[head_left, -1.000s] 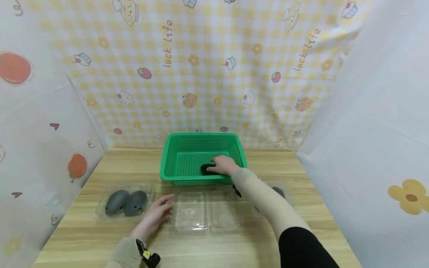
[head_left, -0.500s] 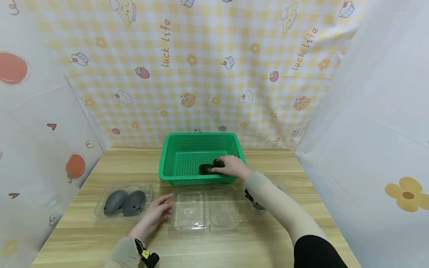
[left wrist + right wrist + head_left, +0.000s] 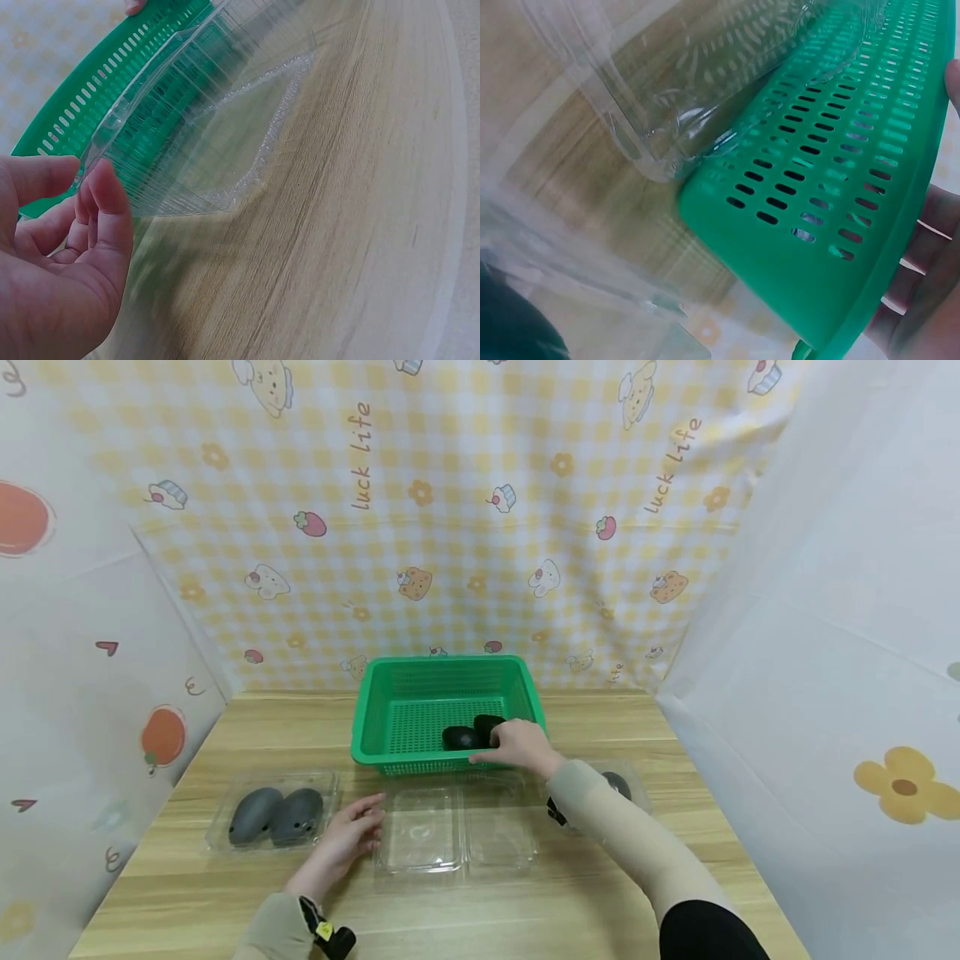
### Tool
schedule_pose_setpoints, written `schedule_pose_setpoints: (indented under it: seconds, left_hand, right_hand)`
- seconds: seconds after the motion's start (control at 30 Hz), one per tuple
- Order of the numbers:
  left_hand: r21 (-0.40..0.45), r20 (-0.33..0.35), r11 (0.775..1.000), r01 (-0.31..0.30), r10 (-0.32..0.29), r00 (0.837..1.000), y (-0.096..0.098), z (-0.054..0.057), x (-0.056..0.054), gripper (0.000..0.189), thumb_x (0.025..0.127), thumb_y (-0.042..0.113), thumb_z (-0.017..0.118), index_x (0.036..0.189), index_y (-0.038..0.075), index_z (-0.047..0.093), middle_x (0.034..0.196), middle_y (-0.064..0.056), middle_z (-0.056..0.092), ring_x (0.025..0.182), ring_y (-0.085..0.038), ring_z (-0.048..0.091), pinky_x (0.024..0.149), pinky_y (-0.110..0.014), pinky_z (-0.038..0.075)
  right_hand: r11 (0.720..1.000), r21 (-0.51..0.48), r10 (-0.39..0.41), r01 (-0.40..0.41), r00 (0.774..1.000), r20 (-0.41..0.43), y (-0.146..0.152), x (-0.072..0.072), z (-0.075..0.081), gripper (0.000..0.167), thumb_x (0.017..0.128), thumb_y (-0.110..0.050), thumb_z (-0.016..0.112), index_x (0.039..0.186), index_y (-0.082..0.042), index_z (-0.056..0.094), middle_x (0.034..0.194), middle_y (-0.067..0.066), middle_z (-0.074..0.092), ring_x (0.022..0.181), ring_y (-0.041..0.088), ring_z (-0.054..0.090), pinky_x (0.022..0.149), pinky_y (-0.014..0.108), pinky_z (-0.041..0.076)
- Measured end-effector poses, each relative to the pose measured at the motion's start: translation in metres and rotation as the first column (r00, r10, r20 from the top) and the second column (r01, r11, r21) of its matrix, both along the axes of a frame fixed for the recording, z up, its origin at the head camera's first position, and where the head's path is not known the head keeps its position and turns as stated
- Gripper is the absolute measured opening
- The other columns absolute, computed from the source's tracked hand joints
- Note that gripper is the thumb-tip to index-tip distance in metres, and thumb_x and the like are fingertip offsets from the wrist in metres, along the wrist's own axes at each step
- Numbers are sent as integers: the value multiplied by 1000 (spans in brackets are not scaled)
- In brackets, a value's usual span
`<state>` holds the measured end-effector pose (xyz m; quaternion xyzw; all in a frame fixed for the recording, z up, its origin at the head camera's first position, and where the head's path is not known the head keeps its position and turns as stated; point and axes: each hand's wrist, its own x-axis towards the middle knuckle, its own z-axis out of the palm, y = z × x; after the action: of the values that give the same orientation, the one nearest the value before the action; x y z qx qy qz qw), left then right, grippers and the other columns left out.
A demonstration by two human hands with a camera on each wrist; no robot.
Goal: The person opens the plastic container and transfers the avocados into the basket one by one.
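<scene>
the right hand (image 3: 525, 745) is at the near right corner of the green basket (image 3: 431, 760), its thumb along the near rim and its other fingers reaching inside. whether it grips the rim, a fruit or neither, i cannot tell. two dark oval fruits are in the basket: the nearer one (image 3: 489, 727) lies right at the fingertips, partly hidden by them, and the other (image 3: 459, 738) sits just to the left of it, a little farther from the hand, the two about touching.

the left hand (image 3: 347, 842) has its fingertips pinched on the left edge of the open clear container (image 3: 422, 833). that container lies immediately right of the left hand and on the near side of the right hand, its two halves spread side by side in front of the basket.

just left of the left hand, a clear box (image 3: 330, 789) holds two more ovals, a left one (image 3: 255, 816) and a right one (image 3: 297, 817), greyish through the plastic. another clear box (image 3: 636, 777) sits partly beneath the right forearm, to the right of that hand, with a dark oval (image 3: 617, 784) showing in it. under both hands is the wood-grain table (image 3: 450, 918); beyond them hangs a checked cloth (image 3: 480, 552).
</scene>
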<state>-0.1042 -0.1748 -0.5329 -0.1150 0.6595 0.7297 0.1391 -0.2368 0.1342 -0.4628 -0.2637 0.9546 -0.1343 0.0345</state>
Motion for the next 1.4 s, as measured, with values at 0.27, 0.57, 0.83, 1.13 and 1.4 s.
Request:
schedule_pose_setpoints:
  seconds: [0.27, 0.57, 0.83, 1.13, 1.4]
  left_hand:
    - [1, 4, 1000, -7, 7, 1000, 0, -1, -1, 49, 97, 5, 53, 143, -5, 40, 95, -4, 50, 79, -16, 53, 63, -26, 51]
    - [7, -1, 1000, 0, 0, 1000, 1, -1, -1, 49, 97, 2, 52, 143, -7, 39, 93, -3, 50, 77, -16, 53, 62, -26, 50]
    - [8, 6, 1000, -8, 8, 1000, 3, 0, 0, 49, 97, 3, 52, 143, -7, 39, 94, -5, 51, 78, -16, 53, 62, -26, 51]
    - [0, -5, 1000, 1, -1, 1000, 3, 0, 1, 47, 99, 5, 49, 144, -6, 38, 96, -9, 53, 79, -15, 52, 62, -25, 51]
    - [-3, -6, 1000, -26, 26, 1000, 4, 1, 3, 47, 98, 5, 51, 142, -6, 41, 95, -8, 53, 79, -16, 53, 62, -25, 51]
  right_hand:
    - [1000, -15, -15, 15, 1000, -28, -1, 4, -2, 65, 78, -74, 60, 49, -21, 36, 43, -11, 21, 39, 6, 19, 39, 23, 18]
    - [999, -42, -23, 22, 999, -22, 3, 9, -1, 56, 80, -70, 61, 88, -17, 74, 71, -5, 65, 58, 7, 57, 53, 25, 48]
    - [956, -265, -132, 123, 991, -18, 30, 31, 7, 64, 84, -63, 63, 119, -10, 69, 116, 5, 65, 106, 26, 62, 84, 42, 53]
    - [834, -430, -362, 345, 931, 45, 100, 63, 2, 61, 86, -56, 65, 123, -7, 65, 125, 13, 61, 113, 35, 57, 91, 53, 47]
    - [704, -499, -512, 505, 848, 136, 170, 88, -23, 68, 86, -46, 71, 132, 1, 55, 140, 26, 45, 128, 45, 41, 102, 60, 34]
